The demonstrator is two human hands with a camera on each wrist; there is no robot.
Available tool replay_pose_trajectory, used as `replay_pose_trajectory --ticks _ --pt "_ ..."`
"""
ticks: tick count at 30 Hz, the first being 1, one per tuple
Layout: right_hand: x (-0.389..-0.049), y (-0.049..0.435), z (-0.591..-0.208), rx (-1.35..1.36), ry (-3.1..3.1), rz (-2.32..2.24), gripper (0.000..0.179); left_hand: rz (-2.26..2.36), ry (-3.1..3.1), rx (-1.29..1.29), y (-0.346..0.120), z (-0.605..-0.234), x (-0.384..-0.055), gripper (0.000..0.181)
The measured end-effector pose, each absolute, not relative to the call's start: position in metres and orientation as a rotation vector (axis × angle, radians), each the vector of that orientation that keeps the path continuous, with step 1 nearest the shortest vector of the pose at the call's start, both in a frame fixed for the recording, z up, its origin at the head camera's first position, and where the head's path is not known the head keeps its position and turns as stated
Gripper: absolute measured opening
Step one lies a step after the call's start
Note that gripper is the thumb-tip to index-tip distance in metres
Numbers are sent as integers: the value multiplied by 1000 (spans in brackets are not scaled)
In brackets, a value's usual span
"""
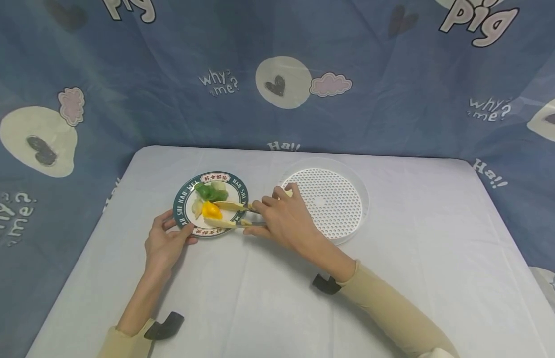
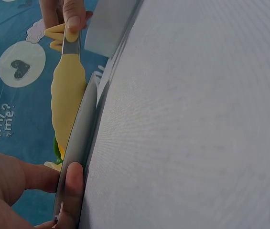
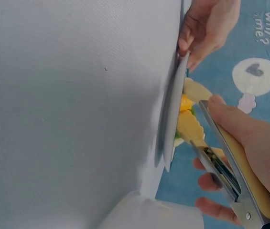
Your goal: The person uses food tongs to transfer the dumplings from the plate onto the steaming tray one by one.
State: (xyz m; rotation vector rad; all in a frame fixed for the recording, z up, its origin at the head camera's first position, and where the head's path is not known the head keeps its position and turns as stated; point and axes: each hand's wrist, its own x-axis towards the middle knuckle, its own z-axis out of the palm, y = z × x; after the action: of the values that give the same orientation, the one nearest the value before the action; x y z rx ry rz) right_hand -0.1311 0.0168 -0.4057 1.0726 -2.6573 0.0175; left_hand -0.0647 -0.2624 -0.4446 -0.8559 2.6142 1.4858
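Observation:
In the head view my left hand [image 1: 164, 244] pinches the near-left rim of a round plate [image 1: 181, 205] with a green lettered border. The left wrist view shows thumb above and fingers below the plate [image 2: 80, 131], its rim raised off the table. My right hand [image 1: 289, 221] grips kitchen tongs [image 3: 237, 169] with metal arms and pale yellow, wavy-edged tips. Those tips reach over the plate on either side of a bright yellow vegetable piece [image 1: 211, 211]. Dark green pieces [image 1: 206, 192] and pale pieces [image 1: 197, 208] lie beside it on the plate.
A round white tray [image 1: 364, 199] with a perforated base stands right of the plate, partly behind my right hand. A white cloth [image 1: 268, 298] covers the table. Behind the table's far edge hangs a blue printed curtain [image 1: 179, 114].

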Motion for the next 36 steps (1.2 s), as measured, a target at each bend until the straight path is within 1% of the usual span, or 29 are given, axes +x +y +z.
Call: replay_pose_trajectory --ticks 15,22,29,36 --pt "-129 17 -409 1054 -2649 17 65 1493 2614 -857 -263 -446 -64 81" --pt "-125 23 -404 1050 -2649 32 66 1483 2621 -862 -263 -448 -64 81" --pt "-120 36 -392 1025 -2706 19 70 1490 2613 -860 -263 -447 -63 82" --pt "-113 60 -387 950 -2727 62 62 1508 2609 -836 -264 -445 -64 82"
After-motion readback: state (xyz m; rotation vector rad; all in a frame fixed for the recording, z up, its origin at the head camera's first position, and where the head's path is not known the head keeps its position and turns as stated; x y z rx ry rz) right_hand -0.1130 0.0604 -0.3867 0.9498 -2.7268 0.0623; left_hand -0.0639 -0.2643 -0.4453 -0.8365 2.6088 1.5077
